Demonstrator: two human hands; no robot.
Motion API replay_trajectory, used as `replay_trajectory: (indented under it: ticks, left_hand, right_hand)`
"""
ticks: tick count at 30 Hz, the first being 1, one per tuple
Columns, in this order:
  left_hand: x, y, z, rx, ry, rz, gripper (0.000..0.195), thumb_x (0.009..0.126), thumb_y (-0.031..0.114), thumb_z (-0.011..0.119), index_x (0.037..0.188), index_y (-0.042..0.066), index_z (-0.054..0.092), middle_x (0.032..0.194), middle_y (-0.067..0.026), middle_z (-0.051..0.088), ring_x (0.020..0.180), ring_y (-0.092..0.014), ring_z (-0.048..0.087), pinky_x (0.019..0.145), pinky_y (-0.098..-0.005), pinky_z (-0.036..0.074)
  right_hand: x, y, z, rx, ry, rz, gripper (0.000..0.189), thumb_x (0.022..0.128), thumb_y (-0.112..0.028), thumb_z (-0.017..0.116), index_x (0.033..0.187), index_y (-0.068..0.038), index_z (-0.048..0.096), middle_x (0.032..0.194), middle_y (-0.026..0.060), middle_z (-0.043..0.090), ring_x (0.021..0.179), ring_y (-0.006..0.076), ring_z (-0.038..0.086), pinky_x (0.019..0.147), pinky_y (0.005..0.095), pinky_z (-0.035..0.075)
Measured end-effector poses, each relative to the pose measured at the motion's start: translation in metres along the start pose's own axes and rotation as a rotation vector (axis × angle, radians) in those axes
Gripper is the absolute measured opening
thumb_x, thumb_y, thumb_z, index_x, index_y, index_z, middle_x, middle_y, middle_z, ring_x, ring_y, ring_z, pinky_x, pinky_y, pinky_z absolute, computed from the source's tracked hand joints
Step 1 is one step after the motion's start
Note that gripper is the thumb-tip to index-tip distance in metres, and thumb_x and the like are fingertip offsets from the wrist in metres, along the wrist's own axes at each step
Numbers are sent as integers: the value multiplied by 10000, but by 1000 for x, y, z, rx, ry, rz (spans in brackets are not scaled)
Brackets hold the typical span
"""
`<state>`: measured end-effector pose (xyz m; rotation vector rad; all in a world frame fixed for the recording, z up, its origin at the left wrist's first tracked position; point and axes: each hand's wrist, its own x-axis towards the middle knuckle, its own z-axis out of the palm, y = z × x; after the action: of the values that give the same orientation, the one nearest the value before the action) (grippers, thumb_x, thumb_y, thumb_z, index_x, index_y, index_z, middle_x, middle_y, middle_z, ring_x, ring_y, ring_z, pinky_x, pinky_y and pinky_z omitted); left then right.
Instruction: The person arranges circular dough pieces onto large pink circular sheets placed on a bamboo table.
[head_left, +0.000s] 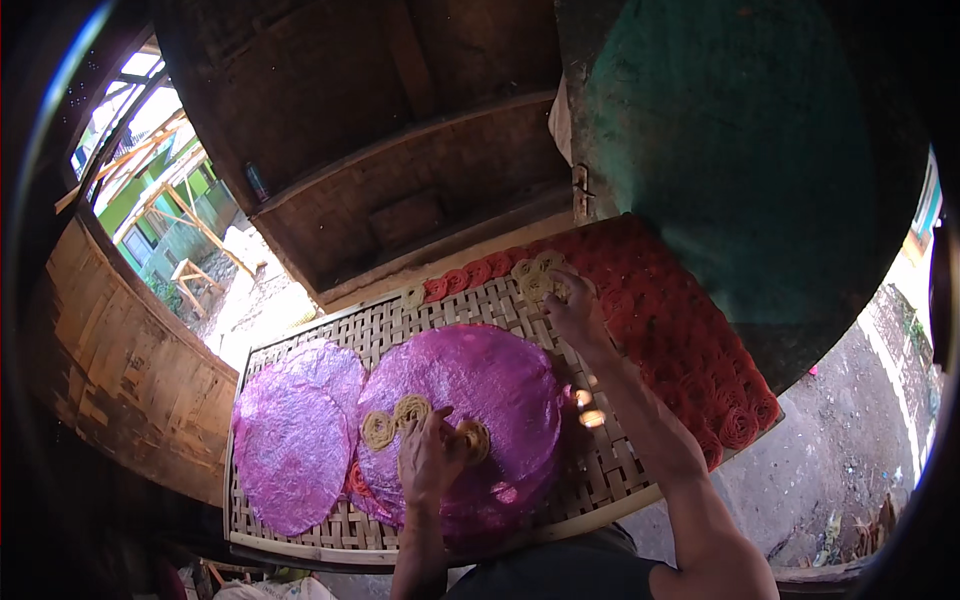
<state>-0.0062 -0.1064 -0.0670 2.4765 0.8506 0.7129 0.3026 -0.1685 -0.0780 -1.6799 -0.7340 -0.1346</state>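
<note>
My left hand (429, 459) is over a large, round, shiny purple sheet (480, 367), its fingers among several pale yellow coils of thin strands. One yellow coil (377, 430) is left of the fingers, and another coil (474, 441) is partly behind the hand on its right. Whether the fingers grip any coil cannot be made out. Farther off, my right hand (576, 311) reaches to a small cluster of yellow coils (536, 283) on the woven bamboo rack (607, 450). Its fingertips meet the cluster's right side; their grip is unclear.
Red coils (660, 337) cover the rack's right part, with a short row (469, 277) along its far edge. A second purple sheet (292, 435) lies at the left. Beyond stand a dark wooden wall (420, 150) and a green panel (735, 165). An opening at left shows outdoors.
</note>
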Motion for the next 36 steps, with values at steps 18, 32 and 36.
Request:
replay_trajectory:
  ticks: [18,32,36]
  left_hand:
    - [18,57,-6,-514,-16,205,471,786,20,712,1233,14,562,1119,-142,645,1016,-225,647,848,-318,531]
    - [44,-59,-29,129,-2,-176,358,853,196,655,1176,43,639,1178,-147,644,1077,-324,609,925,-414,476]
    - [40,-48,-28,139,15,-124,321,864,198,640,1149,52,655,1102,-139,669,1009,-319,629,882,-419,485]
  right_hand:
    - [-100,-88,-8,768,-853,666,373,946,-370,614,996,-5,673,801,46,686,708,96,628,694,266,521]
    - [-21,19,5,542,-277,473,278,807,-3,612,1083,34,615,881,51,647,787,108,611,684,258,503]
    - [3,44,13,399,-222,492,305,797,0,604,1101,29,620,898,58,663,801,106,614,690,273,504]
